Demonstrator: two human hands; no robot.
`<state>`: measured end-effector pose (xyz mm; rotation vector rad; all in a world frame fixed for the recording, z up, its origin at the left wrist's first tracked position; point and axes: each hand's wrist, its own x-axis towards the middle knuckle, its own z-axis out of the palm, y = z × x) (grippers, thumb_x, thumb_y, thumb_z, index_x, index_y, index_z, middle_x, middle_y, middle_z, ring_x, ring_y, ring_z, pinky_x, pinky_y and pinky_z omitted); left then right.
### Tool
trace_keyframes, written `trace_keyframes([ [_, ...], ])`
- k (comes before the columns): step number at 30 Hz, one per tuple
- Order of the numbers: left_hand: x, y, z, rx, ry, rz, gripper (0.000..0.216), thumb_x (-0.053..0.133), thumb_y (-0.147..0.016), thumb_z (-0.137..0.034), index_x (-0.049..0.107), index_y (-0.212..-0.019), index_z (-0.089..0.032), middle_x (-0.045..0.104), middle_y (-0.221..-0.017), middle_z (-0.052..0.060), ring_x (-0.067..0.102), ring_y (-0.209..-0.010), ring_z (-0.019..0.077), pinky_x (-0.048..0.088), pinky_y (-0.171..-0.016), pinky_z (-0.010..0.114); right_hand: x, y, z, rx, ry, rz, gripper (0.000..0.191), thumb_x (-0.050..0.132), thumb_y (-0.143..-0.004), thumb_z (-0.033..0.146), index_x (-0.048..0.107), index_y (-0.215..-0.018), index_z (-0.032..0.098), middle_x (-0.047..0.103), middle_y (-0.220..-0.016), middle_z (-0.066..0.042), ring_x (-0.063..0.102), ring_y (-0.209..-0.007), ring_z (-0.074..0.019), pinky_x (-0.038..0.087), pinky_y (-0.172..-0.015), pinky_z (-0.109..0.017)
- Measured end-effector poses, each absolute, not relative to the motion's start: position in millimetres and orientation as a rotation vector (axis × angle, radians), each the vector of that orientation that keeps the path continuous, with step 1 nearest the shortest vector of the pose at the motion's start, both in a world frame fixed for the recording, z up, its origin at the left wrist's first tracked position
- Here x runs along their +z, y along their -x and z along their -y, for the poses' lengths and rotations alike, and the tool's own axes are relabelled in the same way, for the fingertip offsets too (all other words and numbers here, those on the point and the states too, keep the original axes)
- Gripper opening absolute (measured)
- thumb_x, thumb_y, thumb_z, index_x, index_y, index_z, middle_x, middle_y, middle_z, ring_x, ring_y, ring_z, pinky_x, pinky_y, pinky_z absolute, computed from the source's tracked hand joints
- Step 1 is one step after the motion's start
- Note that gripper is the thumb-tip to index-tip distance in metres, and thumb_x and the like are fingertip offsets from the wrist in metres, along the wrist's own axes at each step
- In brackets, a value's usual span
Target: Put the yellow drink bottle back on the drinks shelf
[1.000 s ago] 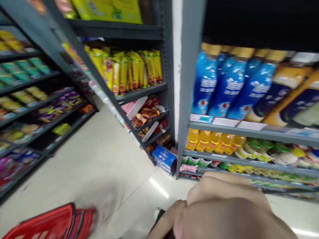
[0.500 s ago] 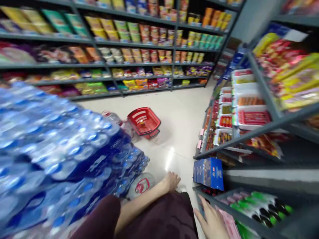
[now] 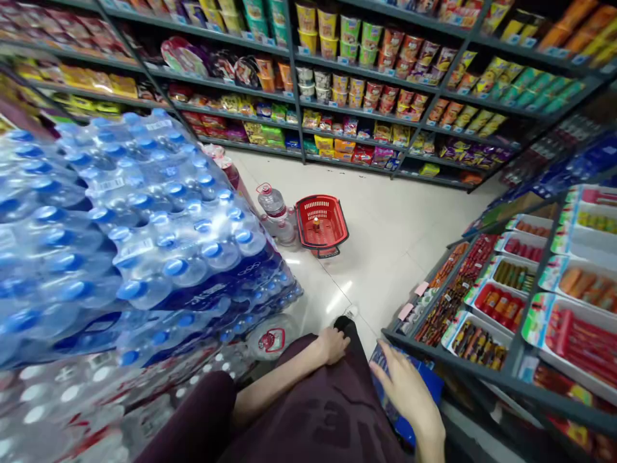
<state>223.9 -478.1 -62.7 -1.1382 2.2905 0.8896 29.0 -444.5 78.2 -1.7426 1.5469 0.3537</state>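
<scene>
The blue box (image 3: 424, 386), flat-sided and glossy like printed carton, lies low by the foot of the right-hand shelving (image 3: 482, 373), under our right hand (image 3: 407, 392). That hand rests spread on its top face, fingers (image 3: 385, 363) loose and extended, closed around nothing. Our left hand (image 3: 332, 344) lies loosely curled on the dark maroon cloth of our knee (image 3: 313, 411), gripping nothing. To our left rise shrink-wrapped packs of clear water bottles (image 3: 144, 244) with blue caps. Farther off, a red plastic lattice basket (image 3: 321, 223) sits on the shiny pale floor (image 3: 395, 238), beside large clear jugs (image 3: 276, 212).
</scene>
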Motion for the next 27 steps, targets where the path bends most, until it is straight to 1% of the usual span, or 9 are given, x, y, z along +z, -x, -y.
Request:
trace_keyframes([
  [3,-58,-206,517,0.898,1.278,-2.278,0.041,0.058,-0.097,-0.035,0.063,-0.131,-0.013,0.07,-0.117,0.022,0.067,-0.111,0.0361,0.051,-0.088,0.043,84,-10,494,0.419,1.825,-1.464,0.064,0.034,-0.105,0.043,0.047,-0.152,0.001,0.054,-0.15,-0.021,0.049,-0.142,-0.0345,0.038,-0.119,-0.045],
  [5,-55,-195,546,0.889,1.364,-2.279,0.043,0.056,-0.098,-0.036,0.062,-0.133,-0.011,0.069,-0.118,0.024,0.065,-0.115,0.0373,0.05,-0.093,0.045,86,2,524,0.424,1.86,-1.398,0.062,0.035,-0.106,0.043,0.05,-0.15,0.002,0.057,-0.147,-0.02,0.051,-0.139,-0.0344,0.038,-0.118,-0.045],
  [8,-55,-179,583,0.887,1.447,-2.282,0.042,0.053,-0.1,-0.034,0.06,-0.133,-0.01,0.068,-0.119,0.024,0.064,-0.117,0.0377,0.049,-0.095,0.047,86,24,562,0.443,1.915,-1.364,0.059,0.036,-0.106,0.041,0.048,-0.152,0.005,0.057,-0.146,-0.02,0.054,-0.137,-0.0347,0.041,-0.115,-0.045],
  [11,-59,-165,608,0.895,1.49,-2.269,0.04,0.051,-0.101,-0.032,0.06,-0.132,-0.009,0.067,-0.121,0.025,0.064,-0.117,0.0382,0.049,-0.096,0.048,86,46,594,0.486,1.956,-1.408,0.059,0.037,-0.106,0.038,0.044,-0.155,0.006,0.054,-0.149,-0.022,0.05,-0.14,-0.037,0.041,-0.115,-0.048],
  [16,-76,-149,636,0.98,1.447,-2.206,0.04,0.057,-0.097,-0.034,0.064,-0.128,-0.01,0.07,-0.117,0.023,0.069,-0.108,0.037,0.052,-0.089,0.045,84,73,632,0.443,1.89,-1.425,0.061,0.036,-0.107,0.042,0.042,-0.157,0.009,0.053,-0.152,-0.019,0.05,-0.141,-0.0332,0.039,-0.117,-0.044],
  [20,-90,-141,666,1.03,1.441,-2.195,0.043,0.055,-0.098,-0.033,0.061,-0.132,-0.009,0.068,-0.121,0.025,0.067,-0.113,0.0382,0.052,-0.092,0.047,75,78,659,0.505,1.836,-1.416,0.061,0.036,-0.106,0.04,0.042,-0.157,0.007,0.055,-0.148,-0.021,0.051,-0.14,-0.0343,0.041,-0.115,-0.046],
  [24,-106,-140,704,1.126,1.426,-2.173,0.046,0.053,-0.098,-0.035,0.06,-0.135,-0.008,0.068,-0.123,0.025,0.066,-0.117,0.0395,0.051,-0.096,0.05,65,75,691,0.482,1.773,-1.351,0.063,0.036,-0.105,0.043,0.042,-0.157,0.006,0.056,-0.147,-0.021,0.052,-0.139,-0.0343,0.041,-0.116,-0.047],
  [27,-131,-149,741,1.251,1.388,-2.138,0.047,0.055,-0.097,-0.038,0.061,-0.135,-0.011,0.069,-0.124,0.023,0.068,-0.114,0.037,0.053,-0.095,0.048,52,74,721,0.445,1.695,-1.376,0.066,0.035,-0.104,0.047,0.045,-0.155,0.006,0.057,-0.147,-0.02,0.054,-0.137,-0.0351,0.041,-0.115,-0.048],
])
